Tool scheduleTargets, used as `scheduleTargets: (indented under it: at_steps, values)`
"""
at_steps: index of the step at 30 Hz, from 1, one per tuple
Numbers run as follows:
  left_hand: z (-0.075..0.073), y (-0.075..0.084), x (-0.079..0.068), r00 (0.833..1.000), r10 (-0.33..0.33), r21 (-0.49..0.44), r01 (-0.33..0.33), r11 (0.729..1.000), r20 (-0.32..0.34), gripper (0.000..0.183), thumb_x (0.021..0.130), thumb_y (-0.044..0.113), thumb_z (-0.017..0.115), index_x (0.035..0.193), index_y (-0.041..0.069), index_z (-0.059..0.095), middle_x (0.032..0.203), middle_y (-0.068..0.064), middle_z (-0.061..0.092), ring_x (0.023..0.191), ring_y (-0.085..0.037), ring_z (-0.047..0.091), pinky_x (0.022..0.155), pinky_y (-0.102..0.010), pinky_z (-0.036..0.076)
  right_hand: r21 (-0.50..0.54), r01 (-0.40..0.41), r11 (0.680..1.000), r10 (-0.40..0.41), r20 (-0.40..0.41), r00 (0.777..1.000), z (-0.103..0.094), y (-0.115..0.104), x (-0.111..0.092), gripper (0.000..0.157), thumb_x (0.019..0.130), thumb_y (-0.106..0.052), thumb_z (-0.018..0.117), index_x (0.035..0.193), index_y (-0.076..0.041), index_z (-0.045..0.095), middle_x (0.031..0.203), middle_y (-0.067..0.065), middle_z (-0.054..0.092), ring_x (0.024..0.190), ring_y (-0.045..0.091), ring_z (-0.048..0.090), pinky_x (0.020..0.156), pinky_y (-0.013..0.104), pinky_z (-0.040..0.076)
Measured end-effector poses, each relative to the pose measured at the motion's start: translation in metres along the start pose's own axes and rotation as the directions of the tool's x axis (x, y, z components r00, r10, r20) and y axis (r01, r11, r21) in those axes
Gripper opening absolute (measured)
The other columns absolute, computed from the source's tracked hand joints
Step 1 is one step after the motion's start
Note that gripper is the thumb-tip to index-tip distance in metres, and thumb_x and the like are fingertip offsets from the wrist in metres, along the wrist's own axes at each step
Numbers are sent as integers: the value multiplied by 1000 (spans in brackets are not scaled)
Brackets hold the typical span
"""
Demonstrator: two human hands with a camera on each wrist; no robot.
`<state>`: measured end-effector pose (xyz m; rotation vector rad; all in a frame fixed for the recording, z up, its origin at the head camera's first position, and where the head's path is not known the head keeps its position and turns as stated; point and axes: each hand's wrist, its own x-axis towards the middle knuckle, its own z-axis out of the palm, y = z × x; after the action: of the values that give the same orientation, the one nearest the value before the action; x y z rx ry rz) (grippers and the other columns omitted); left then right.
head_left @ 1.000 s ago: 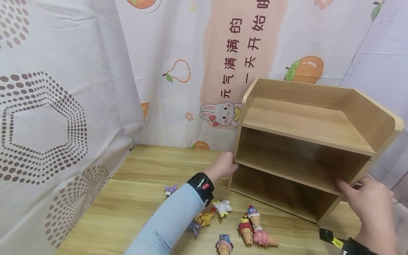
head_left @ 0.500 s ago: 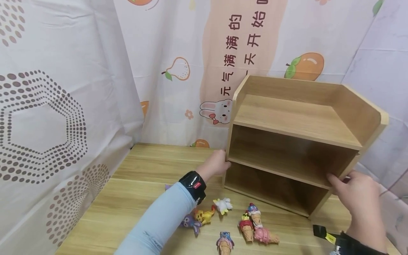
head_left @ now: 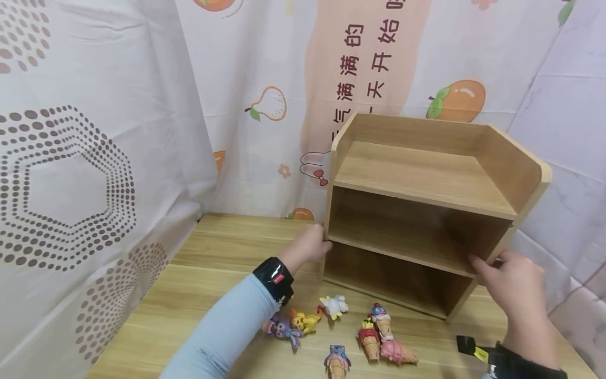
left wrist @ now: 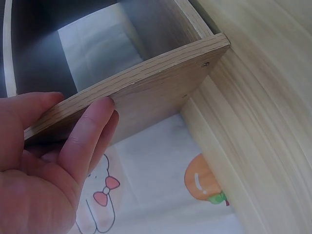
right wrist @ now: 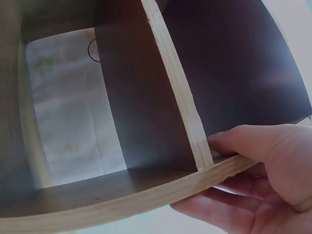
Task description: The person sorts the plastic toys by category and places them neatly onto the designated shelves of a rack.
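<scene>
A light wooden shelf unit [head_left: 407, 171] with an open top and two compartments stands upright on the table. My left hand [head_left: 305, 246] grips the front edge of its left side panel, around mid-height. In the left wrist view the thumb is on the inner side of that panel [left wrist: 146, 75] and the fingers lie along the outer face. My right hand [head_left: 513, 281] holds the opposite side panel, its thumb inside just by the middle board [right wrist: 183, 97] and its fingers curled under the outside. Through the unit's open back, cloth shows in both wrist views.
Before the shelf lie a white toy figure [head_left: 334, 306], a yellow one [head_left: 305, 321] and a purple long-eared one [head_left: 284, 330]. Several ice-cream-cone toys [head_left: 369, 342] lie on the wooden table [head_left: 222, 247] closer to me. A printed curtain [head_left: 255, 173] hangs behind.
The shelf unit has shifted left across the table, with both hands moving along on its side panels. The small toys have stayed where they were.
</scene>
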<state>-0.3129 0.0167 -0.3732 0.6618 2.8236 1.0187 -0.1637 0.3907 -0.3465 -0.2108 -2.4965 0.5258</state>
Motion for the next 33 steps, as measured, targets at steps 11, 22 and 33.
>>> scheduleTargets:
  at_steps: [11,22,33]
  values:
    - [-10,-17,-7,999,14,48,-13,999,-35,22,96,13,68,103,-7,64,78,-6,58,60,-16,54,49,-27,48,65,62,996,-63,26,998,12,-7,-1,32,91,-36,76,87,-5,71,89,23,74,83,47,69,56,38,48]
    - [-23,-37,-14,998,37,65,-33,997,-57,20,95,14,68,82,2,60,65,0,50,52,-12,49,45,-25,44,211,194,958,-207,39,978,18,-13,3,38,88,-24,82,120,-10,67,107,22,74,88,-16,54,64,5,42]
    - [-37,-55,-24,996,26,25,-24,999,-88,18,91,10,69,99,-5,64,74,-4,56,59,-15,51,51,-28,48,416,266,870,-305,28,952,36,-26,2,39,91,-3,75,128,3,64,114,28,69,98,-22,50,69,6,52]
